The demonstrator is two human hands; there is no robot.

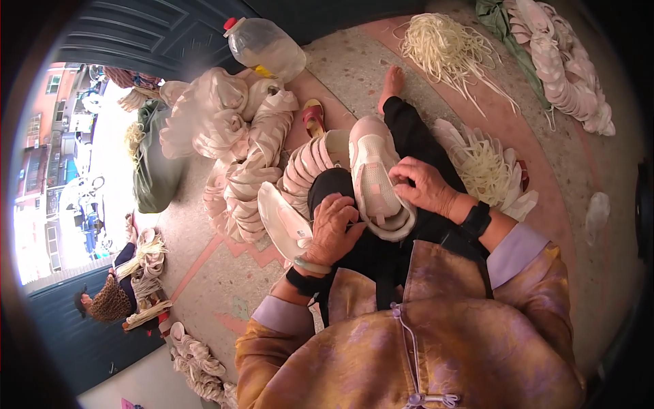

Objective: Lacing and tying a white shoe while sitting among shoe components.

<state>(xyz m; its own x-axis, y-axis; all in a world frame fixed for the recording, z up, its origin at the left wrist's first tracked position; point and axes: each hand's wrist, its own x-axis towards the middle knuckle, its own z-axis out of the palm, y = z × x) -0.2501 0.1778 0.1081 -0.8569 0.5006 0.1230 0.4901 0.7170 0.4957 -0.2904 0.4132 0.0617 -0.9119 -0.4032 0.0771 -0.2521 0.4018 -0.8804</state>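
Note:
A pale pink and white shoe upper point(372, 162) lies across my lap, toe pointing away, with its laceless opening facing up. On its right edge, my right hand point(426, 187) is closed, thumb and fingers curled together; what they pinch is too small to make out. By the heel's left side my left hand point(332, 230) is also closed, fingertips bent toward the thumb, and I cannot make out what is in them. Next to that hand a white shoe upper point(278, 219) leans against my left leg. A curved stack of nested uppers point(310, 167) sits beyond my left knee.
Piled uppers point(231, 129) fill the floor ahead left, near a clear plastic jug point(269, 49). Cream laces lie in a bundle point(446, 44) ahead and in a heap point(485, 167) by my right leg. More strung uppers point(569, 68) lie far right. Another person point(112, 300) sits at left.

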